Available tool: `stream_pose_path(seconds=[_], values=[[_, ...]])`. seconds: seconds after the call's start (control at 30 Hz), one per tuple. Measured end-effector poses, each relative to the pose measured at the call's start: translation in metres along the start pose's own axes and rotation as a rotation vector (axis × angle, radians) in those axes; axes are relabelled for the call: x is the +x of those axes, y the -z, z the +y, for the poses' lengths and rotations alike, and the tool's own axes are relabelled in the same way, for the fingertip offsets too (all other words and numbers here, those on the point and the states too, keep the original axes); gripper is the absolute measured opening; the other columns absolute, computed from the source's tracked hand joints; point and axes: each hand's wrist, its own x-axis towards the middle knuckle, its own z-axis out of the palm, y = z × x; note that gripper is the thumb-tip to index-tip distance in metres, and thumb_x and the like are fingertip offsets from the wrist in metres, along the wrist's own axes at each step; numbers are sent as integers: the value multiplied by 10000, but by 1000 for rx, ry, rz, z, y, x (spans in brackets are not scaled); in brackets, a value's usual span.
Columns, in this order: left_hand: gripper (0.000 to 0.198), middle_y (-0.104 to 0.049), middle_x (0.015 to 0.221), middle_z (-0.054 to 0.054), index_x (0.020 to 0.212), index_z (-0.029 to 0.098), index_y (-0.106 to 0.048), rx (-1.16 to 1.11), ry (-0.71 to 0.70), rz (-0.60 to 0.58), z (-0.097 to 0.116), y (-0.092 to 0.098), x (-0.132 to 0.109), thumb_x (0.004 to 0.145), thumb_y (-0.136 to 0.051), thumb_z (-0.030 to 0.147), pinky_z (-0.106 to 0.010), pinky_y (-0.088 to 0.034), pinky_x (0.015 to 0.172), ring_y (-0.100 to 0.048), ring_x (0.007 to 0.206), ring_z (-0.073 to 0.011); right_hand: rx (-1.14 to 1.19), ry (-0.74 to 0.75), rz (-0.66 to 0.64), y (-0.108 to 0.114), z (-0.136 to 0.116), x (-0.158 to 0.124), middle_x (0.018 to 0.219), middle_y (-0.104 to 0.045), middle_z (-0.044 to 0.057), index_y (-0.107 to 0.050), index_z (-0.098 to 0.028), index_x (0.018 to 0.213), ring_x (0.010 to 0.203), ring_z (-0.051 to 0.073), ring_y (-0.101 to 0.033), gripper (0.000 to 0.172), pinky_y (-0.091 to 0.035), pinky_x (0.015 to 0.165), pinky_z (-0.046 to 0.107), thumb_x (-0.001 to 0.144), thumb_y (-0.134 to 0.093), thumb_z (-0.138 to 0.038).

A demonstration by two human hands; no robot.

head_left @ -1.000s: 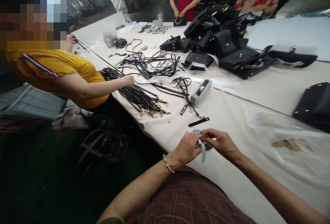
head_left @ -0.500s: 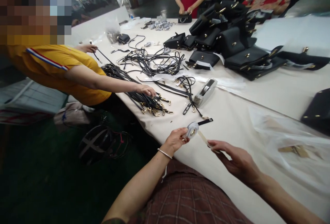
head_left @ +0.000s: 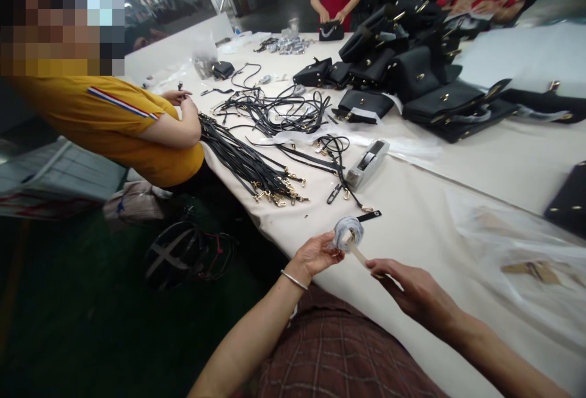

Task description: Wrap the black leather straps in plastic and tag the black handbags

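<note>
My left hand (head_left: 318,253) grips a round coil (head_left: 341,233) in pale grey wrapping, with a bit of gold metal near its middle. The coil is held upright just over the table's front edge. A narrow cream strip (head_left: 358,255) is pinched in my right hand (head_left: 405,282), its far end against the face of the coil. Whether that strip is tape or paper I cannot tell. Just behind the coil lies a black strap end (head_left: 368,216) with a gold clip. Farther back stands a grey tape dispenser (head_left: 368,163).
A bundle of black straps (head_left: 256,169) with gold clips lies left on the white table (head_left: 412,227). Black handbags (head_left: 425,86) are heaped behind. Clear plastic bags (head_left: 517,245) lie on the right. A person in yellow (head_left: 151,135) stands at left; others work across the table.
The strip in my right hand has come against the coil, whose round face now shows more fully. The person in yellow has drawn an arm back from the strap bundle.
</note>
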Motion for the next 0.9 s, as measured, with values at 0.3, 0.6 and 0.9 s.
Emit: stream_pose_path(seconds=[0.3,0.6,0.9], values=[[225,-453,509,50,758,108,-619,2,47,-4,-8,-3,-4,698,-815,202,-312,-460,738,-509,563,-115,20,61,21,2,0,10,1074,-742,88,-535,-234,1098,888,163,-732,174,-601,767,242,966,-496,-127],[399,-586,673,-8,785,96,-657,187,-88,-17,-8,-17,-18,552,-916,289,-322,-446,726,-531,635,-117,94,109,-33,-7,11,28,1102,-720,114,-536,-231,1014,939,174,-717,158,-594,791,262,959,-461,-103],[484,-615,735,-22,774,107,-682,346,-192,27,-2,-26,-23,466,-925,391,-327,-467,742,-548,669,-124,12,149,-37,-8,10,40,1043,-718,90,-559,-225,980,849,139,-698,179,-563,723,225,974,-428,-103]])
